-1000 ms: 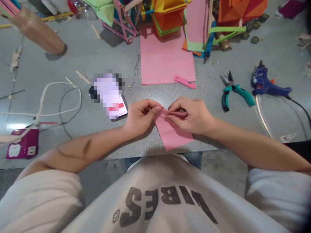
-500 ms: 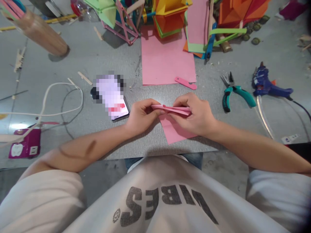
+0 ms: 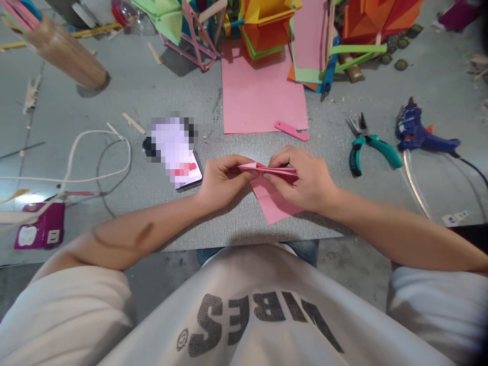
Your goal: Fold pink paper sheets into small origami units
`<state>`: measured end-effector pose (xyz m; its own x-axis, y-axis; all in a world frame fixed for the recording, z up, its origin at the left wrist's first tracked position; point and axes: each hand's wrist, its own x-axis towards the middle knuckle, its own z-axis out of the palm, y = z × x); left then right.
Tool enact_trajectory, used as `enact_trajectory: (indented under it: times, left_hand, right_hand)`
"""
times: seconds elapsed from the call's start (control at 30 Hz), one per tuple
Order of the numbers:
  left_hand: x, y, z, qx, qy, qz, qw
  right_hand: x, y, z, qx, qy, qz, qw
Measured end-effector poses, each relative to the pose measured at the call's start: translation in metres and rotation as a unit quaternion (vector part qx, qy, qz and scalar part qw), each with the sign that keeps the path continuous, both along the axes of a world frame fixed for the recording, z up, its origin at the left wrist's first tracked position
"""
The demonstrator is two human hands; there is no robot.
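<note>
A sheet of pink paper (image 3: 275, 198), folded along its upper part, is held just above the near edge of the table. My left hand (image 3: 221, 183) pinches the left end of the fold between thumb and fingers. At the right end, my right hand (image 3: 305, 178) grips the same folded layers, thumb below and fingers over the top. The lower part of the sheet hangs toward me in a slanted point, partly hidden by my right hand. Beyond my hands, a pink cutter (image 3: 291, 130) lies on the corner of a stack of pink paper (image 3: 263, 96).
A phone (image 3: 177, 152) lies left of my hands. To the right are teal-handled pliers (image 3: 371, 145) and a blue glue gun (image 3: 423, 132). Coloured paper lanterns (image 3: 267, 25) crowd the back. White cable (image 3: 72, 147) and a wooden cup (image 3: 68, 56) occupy the left.
The folded paper has turned slightly in my hands, and its hanging lower corner has shifted a little to the right. My right fingers have moved slightly along the fold.
</note>
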<state>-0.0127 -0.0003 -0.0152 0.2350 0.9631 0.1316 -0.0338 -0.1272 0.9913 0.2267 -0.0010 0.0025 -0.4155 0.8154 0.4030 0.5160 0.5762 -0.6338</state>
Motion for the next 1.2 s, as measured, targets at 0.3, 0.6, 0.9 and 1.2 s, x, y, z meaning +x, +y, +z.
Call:
enact_trajectory:
  times: [0.3, 0.6, 0.9, 1.2]
  left_hand:
    - [0.0, 0.0002, 0.0009, -0.024, -0.013, 0.007, 1.0]
    - [-0.0003, -0.0001, 0.0013, -0.011, -0.004, 0.008, 1.0]
    - [0.0004, 0.0006, 0.0006, -0.005, -0.017, 0.011, 1.0]
    - [-0.0003, 0.003, -0.0025, 0.047, -0.032, 0.035, 0.998]
  right_hand:
    - [-0.0001, -0.0001, -0.0003, 0.027, -0.012, -0.029, 0.999]
    - [0.0009, -0.0027, -0.0019, 0.043, 0.038, -0.012, 0.998]
    - [-0.0008, -0.0015, 0.0007, -0.011, 0.073, -0.024, 0.997]
    - [0.0008, -0.0012, 0.0008, -0.005, 0.063, -0.033, 0.997]
